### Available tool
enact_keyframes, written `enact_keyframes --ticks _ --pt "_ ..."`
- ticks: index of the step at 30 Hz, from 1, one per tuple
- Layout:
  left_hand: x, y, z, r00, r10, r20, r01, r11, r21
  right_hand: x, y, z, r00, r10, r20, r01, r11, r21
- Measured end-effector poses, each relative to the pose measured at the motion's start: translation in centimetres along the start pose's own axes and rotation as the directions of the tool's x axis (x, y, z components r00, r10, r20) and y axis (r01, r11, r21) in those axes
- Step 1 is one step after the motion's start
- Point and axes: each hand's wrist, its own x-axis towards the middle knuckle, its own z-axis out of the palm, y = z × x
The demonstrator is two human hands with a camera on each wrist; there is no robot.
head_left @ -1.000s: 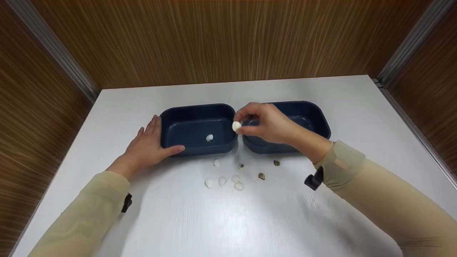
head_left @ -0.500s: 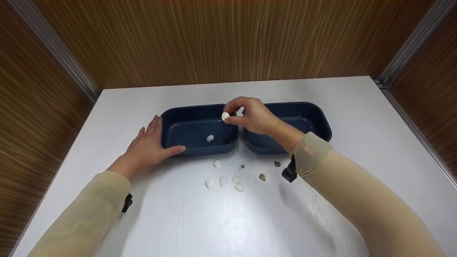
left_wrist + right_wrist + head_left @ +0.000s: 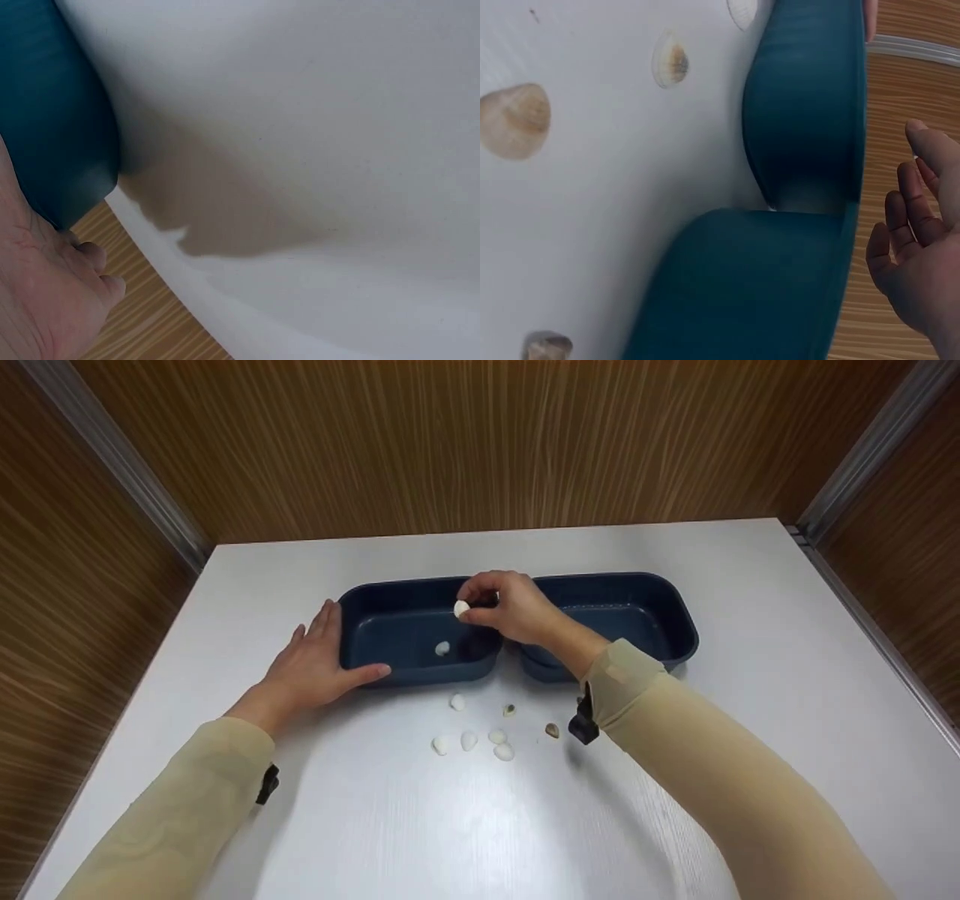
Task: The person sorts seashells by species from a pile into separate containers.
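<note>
The right hand [image 3: 510, 611] pinched a white shell [image 3: 461, 609] over the right end of the left tray [image 3: 360, 615], where 1 shell [image 3: 442, 648] already lay. The left hand [image 3: 315, 664] rested open against that tray's left wall. Releasing low over the floor would probably stop a bounce. Compared with 0.5 s before, the shell had moved left and slightly lower.
</note>
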Motion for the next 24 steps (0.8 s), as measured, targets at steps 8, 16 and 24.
enact_keyframes --ticks 8,16,24 --pt "0.13 -0.12 0.33 1.000 0.008 -0.014 -0.008 1.000 -0.003 0.09 0.65 0.45 0.997 0.071 0.020 -0.070 0.997 -0.035" --pt "0.09 -0.03 0.22 1.000 0.010 -0.012 -0.010 1.000 -0.006 0.13 0.85 0.64 0.996 0.093 0.019 -0.091 0.993 -0.074" --pt "0.10 -0.07 0.29 1.000 0.006 -0.004 -0.006 1.000 -0.005 -0.01 0.89 0.60 0.997 0.072 -0.015 -0.073 0.995 -0.073"
